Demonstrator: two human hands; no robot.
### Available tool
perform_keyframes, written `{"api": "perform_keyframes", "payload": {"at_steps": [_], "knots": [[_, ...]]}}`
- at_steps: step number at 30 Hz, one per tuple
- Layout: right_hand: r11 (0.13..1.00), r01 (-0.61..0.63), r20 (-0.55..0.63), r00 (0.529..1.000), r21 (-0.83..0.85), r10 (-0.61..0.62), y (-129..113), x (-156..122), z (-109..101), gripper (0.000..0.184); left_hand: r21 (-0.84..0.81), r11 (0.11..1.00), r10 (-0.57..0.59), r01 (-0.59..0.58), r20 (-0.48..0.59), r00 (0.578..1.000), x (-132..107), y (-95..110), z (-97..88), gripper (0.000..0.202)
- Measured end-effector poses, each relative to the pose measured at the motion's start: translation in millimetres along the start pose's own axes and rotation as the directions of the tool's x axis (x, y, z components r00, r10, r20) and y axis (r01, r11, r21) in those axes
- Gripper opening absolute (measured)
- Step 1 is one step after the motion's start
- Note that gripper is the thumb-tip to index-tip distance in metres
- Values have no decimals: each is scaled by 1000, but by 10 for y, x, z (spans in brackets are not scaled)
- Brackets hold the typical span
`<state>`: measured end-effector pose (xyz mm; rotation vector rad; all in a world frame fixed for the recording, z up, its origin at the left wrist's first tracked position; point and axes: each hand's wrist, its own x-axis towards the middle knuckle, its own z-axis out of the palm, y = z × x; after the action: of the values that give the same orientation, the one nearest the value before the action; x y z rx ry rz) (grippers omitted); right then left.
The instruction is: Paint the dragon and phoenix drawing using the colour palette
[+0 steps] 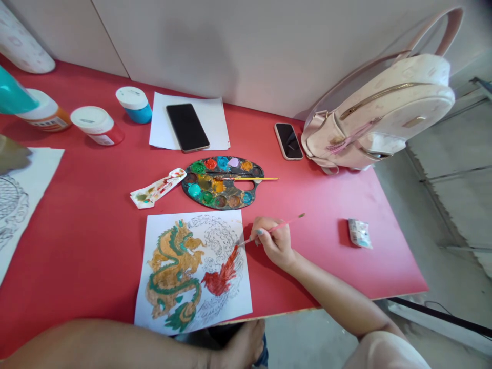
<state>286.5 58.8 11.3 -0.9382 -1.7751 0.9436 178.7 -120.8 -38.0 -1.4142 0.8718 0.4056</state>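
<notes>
The left hand (244, 346) is low in the view, past the front edge of the bench (307, 205); its fingers are hard to make out, and whether it is wide, narrow or holding anything cannot be told. The right hand (272, 242) is closed around a pink brush (284, 224), whose tip meets the tail of a red bird on the drawing sheet (198, 271). The exact contact is too small to judge. That sheet lies at the bench's front edge, and the left forearm passes close by its lower border.

At the left border, a second drawing (23, 210), a teal object (15, 92) and a brownish shape (13, 156) are all cut off; the last cannot be identified. The teal object partly hides an orange-and-white container (49, 115). A dark phone (188, 127) covers part of some white paper (157, 120). The print on a small packet (360, 233) is unreadable.

Just above the sheet sits a palette (232, 189) with a yellow-handled brush (265, 179) across it, the handle jutting past its right rim. A broad stretch of red surface lies between the right hand and the packet, bounded by the bench's right edge and, farther back, a backpack (369, 118).
</notes>
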Motion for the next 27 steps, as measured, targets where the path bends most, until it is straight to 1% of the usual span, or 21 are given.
{"api": "perform_keyframes", "payload": {"at_steps": [1,2,3,5,6,7,8,9,10,11,12,13,14,16,18,20,23,25,27], "knots": [[1000,-11,-32,999,-13,11,9,0,-10,53,-121,992,-40,39,1,999,-2,5,-3,69],[1000,-17,-53,998,-17,16,15,-4,-14,54,-280,955,-96,93,2,995,4,17,-8,70],[1000,-18,-64,998,-10,17,17,-13,-11,54,-446,882,-160,153,23,987,22,35,-16,71],[999,-11,-47,999,35,13,15,-38,11,53,-715,657,-287,240,57,956,100,94,-45,63],[998,-5,-22,1000,64,6,12,-50,27,52,-799,534,-345,276,92,934,158,133,-66,54],[996,-1,8,1000,87,0,11,-59,41,51,-862,415,-428,290,97,899,223,175,-93,44],[995,-2,31,1000,99,-1,12,-63,51,51,-897,306,-483,320,144,864,289,216,-121,38],[995,-8,42,999,98,4,15,-61,55,51,-904,221,-523,365,206,827,349,252,-150,36],[996,-20,40,999,86,17,19,-55,53,53,-912,166,-543,374,232,807,395,279,-175,33],[997,-35,23,999,68,33,24,-46,46,54,-916,131,-544,380,254,800,422,293,-194,33],[998,-48,-2,999,51,48,28,-35,37,56,-919,120,-542,375,255,800,426,294,-203,32],[998,-56,-32,998,40,58,29,-26,28,57,-919,130,-525,373,255,812,408,282,-201,32],[998,-60,-54,997,36,62,28,-20,21,58,-914,158,-502,373,251,827,371,259,-188,32],[997,-51,-62,997,49,54,16,-21,19,57,-889,247,-437,386,253,863,263,191,-133,35],[997,-24,-27,999,76,26,1,-33,29,54,-876,333,-408,348,199,891,152,115,-55,40],[997,-7,6,1000,81,6,-9,-42,33,51,-859,415,-409,300,118,905,74,47,21,42],[999,-12,-28,1000,44,13,-10,-30,15,52,-816,525,-356,243,49,933,28,-18,95,50],[999,-11,-66,998,42,14,-12,-18,2,52,-818,531,-324,220,44,945,24,-28,106,53],[998,13,-63,998,65,-9,-21,-15,4,50,-832,500,-349,240,60,935,30,-10,91,51]]}}
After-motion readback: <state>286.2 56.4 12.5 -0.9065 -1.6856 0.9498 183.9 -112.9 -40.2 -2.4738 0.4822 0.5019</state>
